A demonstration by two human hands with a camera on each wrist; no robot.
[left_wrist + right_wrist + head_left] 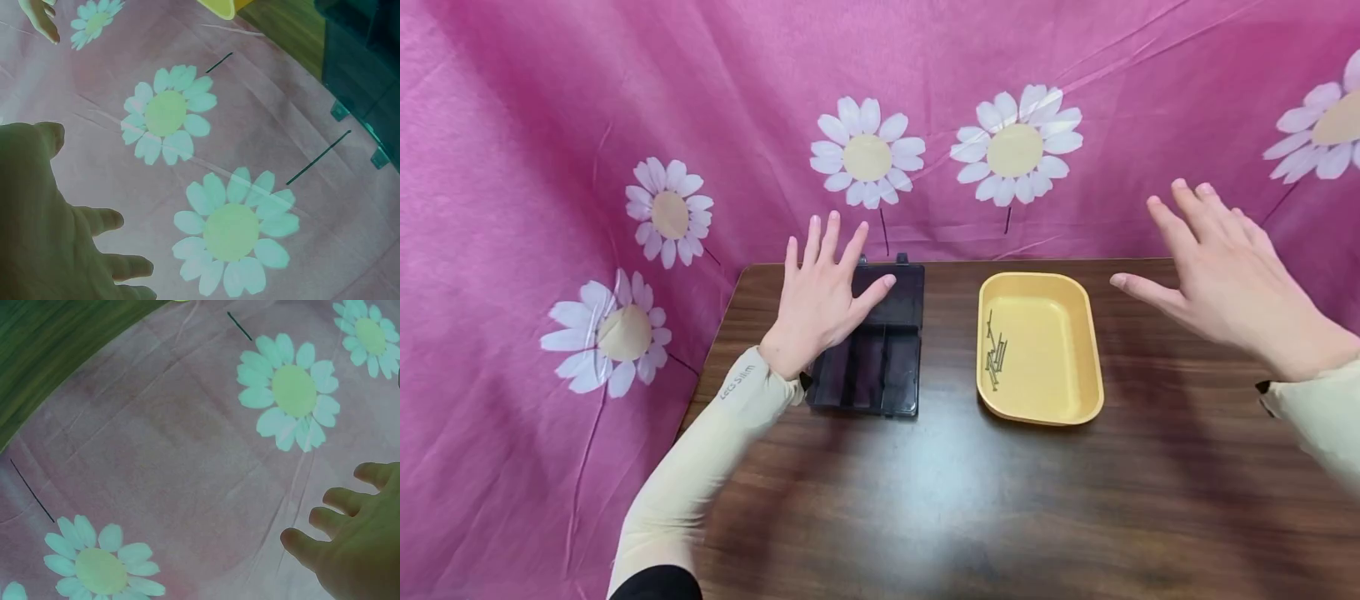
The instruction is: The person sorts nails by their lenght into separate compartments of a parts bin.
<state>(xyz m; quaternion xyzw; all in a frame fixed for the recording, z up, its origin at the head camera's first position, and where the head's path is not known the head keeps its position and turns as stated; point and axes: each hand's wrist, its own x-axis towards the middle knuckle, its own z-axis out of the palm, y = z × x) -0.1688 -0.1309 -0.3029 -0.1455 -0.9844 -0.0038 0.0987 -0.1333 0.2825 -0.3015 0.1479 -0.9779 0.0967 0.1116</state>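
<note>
My left hand [822, 304], fingers spread, hovers over the left side of a dark plastic compartment box [901, 367] and hides part of it. The box's lid [895, 292] lies folded back toward the curtain. To the right stands a yellow tray [1060, 354] with several thin dark nails or screws [996, 354] piled along its left side; they are too small to tell which. Beyond the tray's right side, my right hand [1225, 271] is raised with fingers apart, touching nothing. Both wrist views show the hands [44, 219] [362, 531] holding nothing.
A brown wood-grain table [955, 508] bears the box and the tray, both near its far edge. Behind and to the left hangs a pink curtain [760, 100] with white daisies, close against the table's edge.
</note>
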